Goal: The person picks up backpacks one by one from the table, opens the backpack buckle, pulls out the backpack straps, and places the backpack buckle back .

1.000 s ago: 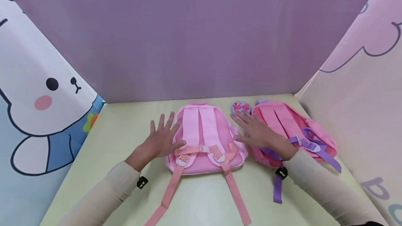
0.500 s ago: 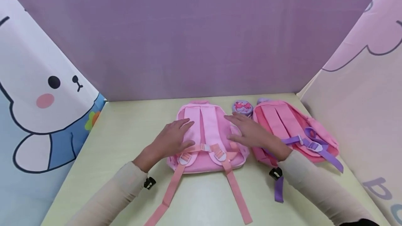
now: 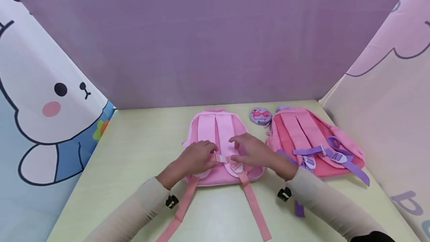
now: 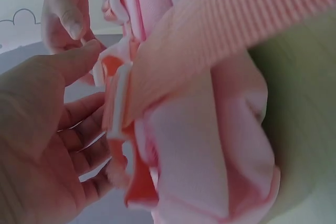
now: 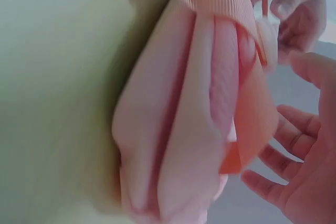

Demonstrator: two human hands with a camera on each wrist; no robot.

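Pale green tabletop [image 3: 141, 152] inside a booth of lilac and cartoon-printed cloth walls. Nearest, two loose salmon webbing strap tails [image 3: 256, 212] trailing off the light pink fabric backpack [image 3: 205, 124], which lies straps-up at mid-table. Just beyond, left hand [image 3: 196, 156] and right hand [image 3: 250, 149] close together over the small white chest-strap buckle [image 3: 220, 158], fingers bent toward it; from the wrist views, fingertips near the clip rather than plainly pinching it, so cannot tell whether either hand has a firm hold. Likely risks: soft padded fabric bunching under the fingers and hiding the clip, thin webbing slipping from a light pinch, or a sleeve dragging a strap tail and shifting the whole bag. Touching or just beside it on the right, a darker pink backpack with purple straps [image 3: 315, 141], crowding the right forearm. Farther back, between the two bags' tops, a small round purple coin pouch [image 3: 259, 115], clear of both hands.
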